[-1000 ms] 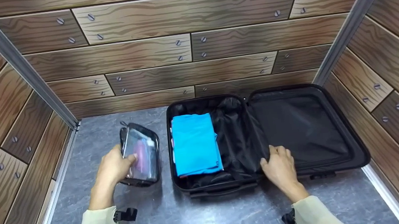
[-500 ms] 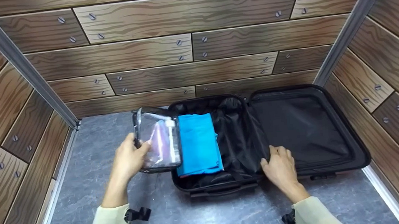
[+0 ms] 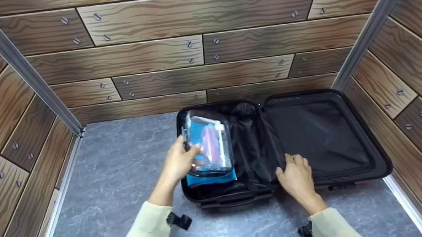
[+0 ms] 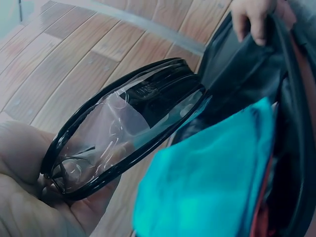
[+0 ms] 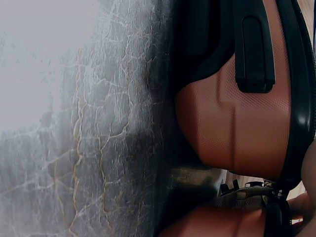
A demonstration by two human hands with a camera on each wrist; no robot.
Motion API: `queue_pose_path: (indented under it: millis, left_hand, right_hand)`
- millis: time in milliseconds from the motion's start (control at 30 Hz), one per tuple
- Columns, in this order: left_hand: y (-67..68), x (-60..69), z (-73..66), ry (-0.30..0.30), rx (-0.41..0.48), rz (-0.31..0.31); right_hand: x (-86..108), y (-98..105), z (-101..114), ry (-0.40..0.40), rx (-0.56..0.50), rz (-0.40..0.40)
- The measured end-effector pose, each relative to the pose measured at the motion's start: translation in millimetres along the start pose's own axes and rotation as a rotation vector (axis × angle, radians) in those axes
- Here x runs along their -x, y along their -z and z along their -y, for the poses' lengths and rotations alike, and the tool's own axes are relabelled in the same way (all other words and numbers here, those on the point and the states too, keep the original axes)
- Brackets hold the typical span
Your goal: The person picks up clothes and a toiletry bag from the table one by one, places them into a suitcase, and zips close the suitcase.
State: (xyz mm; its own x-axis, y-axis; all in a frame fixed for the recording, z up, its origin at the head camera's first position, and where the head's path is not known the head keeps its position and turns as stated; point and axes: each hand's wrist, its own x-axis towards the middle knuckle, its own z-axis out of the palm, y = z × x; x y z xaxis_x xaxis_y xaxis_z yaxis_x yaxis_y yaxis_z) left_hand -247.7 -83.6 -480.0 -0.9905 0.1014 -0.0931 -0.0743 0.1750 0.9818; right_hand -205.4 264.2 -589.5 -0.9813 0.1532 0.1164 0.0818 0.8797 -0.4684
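Observation:
In the head view my left hand [image 3: 178, 161] grips the left edge of a clear, black-trimmed pouch [image 3: 211, 145] with pink and white items inside. The pouch is over the folded blue cloth [image 3: 205, 180] in the left half of the open suitcase [image 3: 237, 200]. In the left wrist view the pouch [image 4: 118, 128] is tilted, its end in my left hand [image 4: 29, 173], beside the blue cloth [image 4: 202, 173]. My right hand [image 3: 298, 175] holds the suitcase's inner edge near the hinge, fingertips on the black lining. The suitcase's outer shell [image 5: 237, 118] is orange-brown in the right wrist view.
The suitcase's right half [image 3: 323, 135] lies open against the floor. Grey marbled floor [image 3: 113, 180] extends to the left and in front. Wood-patterned walls [image 3: 152, 55] stand behind and on both sides, with metal posts in the corners.
My left hand has carried the pouch rightward from the floor beside the suitcase to over the blue cloth. My right hand has stayed in place.

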Motion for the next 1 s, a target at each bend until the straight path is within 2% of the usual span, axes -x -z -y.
queue_pose_path:
  millis: [233,467,700,1000]
  left_hand:
    - [-31.7,-13.2,5.2,0.026,0.027,0.039]
    - [-53.1,-27.8,6.2,0.07,0.021,0.068]
    - [-77.7,-36.9,8.2,0.079,0.028,0.099]
    - [-107.9,-43.5,15.4,0.136,0.172,0.145]
  right_hand:
    - [-0.9,0,-1,-0.005,0.001,0.001]
    - [-0.3,-1,-1,-0.01,0.008,0.009]
    - [1.2,1,-1,-0.014,0.01,0.012]
    - [-1.3,0,-1,-0.012,0.015,-0.006]
